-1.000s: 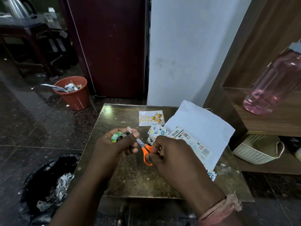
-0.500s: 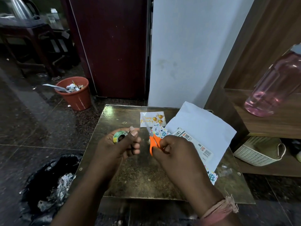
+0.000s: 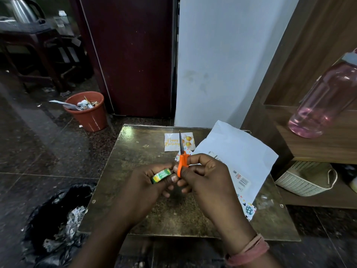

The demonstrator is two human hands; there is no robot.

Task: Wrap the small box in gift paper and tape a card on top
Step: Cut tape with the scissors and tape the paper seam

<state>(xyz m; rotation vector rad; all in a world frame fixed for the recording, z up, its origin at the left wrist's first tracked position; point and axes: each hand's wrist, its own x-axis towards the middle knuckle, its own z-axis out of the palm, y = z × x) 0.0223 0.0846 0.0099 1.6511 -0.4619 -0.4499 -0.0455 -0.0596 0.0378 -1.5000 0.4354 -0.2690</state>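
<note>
A left hand point(image 3: 152, 182) grips a green tape roll point(image 3: 161, 175), a right hand point(image 3: 202, 176) orange-handled scissors point(image 3: 181, 161); the half-wrapped small box point(image 3: 239, 176) lies on white-backed gift paper point(image 3: 237, 151), the birthday card point(image 3: 178, 141) apparently untaped.

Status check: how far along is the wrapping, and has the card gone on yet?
Early stage. The gift paper lies mostly unfolded on the table, white side up, with the box on it, nothing taped. In hand: left hand holds the tape roll, right hand the scissors, blades shut. The card lies loose. Folding, taping and card remain.
</note>
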